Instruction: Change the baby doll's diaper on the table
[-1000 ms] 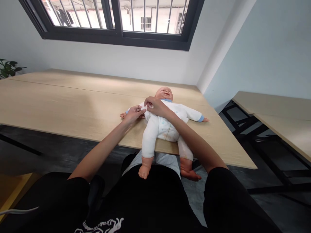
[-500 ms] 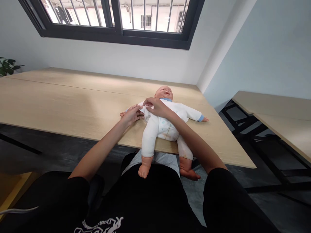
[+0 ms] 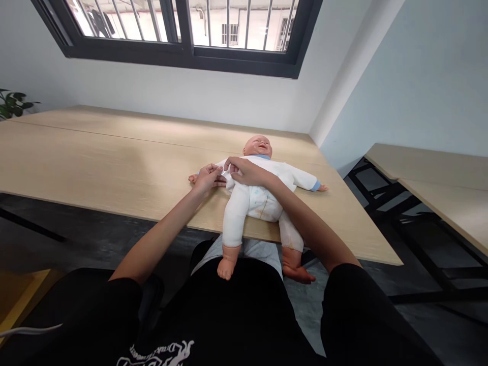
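Baby doll [image 3: 261, 198] supine on the bench [image 3: 152, 157], feet [image 3: 229, 263] overhanging the near edge; left grip [image 3: 213, 175] pinching the white jacket [image 3: 284, 171]; right grip [image 3: 244, 170] curled over it, its hold indeterminable.

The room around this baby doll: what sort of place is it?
Perhaps a classroom or training room: the baby doll lies on a long wood-topped table below a barred window, and another dark-legged table stands to the right.

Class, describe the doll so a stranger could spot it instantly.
Find the dark-framed window, then the pale table below it. The doll lies on its back there, feet past the near edge. Its bald head and blue collar set it apart.
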A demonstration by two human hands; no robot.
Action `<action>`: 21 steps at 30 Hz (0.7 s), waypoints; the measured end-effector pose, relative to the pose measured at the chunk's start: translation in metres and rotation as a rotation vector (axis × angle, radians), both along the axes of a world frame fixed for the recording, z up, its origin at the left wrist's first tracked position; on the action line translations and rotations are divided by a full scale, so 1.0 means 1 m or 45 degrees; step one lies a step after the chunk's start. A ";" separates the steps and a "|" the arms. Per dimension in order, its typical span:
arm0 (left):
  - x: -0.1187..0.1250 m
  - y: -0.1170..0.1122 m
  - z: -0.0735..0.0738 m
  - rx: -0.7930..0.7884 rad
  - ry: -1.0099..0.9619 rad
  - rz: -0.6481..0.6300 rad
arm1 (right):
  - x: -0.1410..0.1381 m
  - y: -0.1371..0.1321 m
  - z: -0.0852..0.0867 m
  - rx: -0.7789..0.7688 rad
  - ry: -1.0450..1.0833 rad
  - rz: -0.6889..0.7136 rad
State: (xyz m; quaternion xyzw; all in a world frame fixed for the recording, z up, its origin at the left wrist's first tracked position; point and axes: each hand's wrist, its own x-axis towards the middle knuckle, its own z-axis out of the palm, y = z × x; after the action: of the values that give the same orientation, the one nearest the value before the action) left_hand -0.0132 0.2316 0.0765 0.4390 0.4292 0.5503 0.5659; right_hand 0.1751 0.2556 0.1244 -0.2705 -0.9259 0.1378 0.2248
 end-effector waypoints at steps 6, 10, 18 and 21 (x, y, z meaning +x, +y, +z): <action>-0.001 0.001 0.001 0.024 0.007 0.121 | -0.013 -0.001 0.012 0.146 -0.473 -0.066; -0.002 0.000 0.002 0.027 -0.008 0.130 | -0.019 0.015 0.020 0.079 -0.532 -0.170; 0.001 0.012 -0.008 0.231 0.224 0.272 | -0.029 0.045 0.019 -0.232 -0.528 -0.220; 0.001 0.015 -0.010 0.291 0.254 0.282 | -0.033 0.044 0.012 -0.027 -0.501 -0.326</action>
State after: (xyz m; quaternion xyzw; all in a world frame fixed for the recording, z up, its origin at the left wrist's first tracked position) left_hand -0.0119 0.2461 0.0662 0.5030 0.4635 0.6081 0.4030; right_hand 0.1421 0.2997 0.1367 -0.4096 -0.9086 0.0624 0.0528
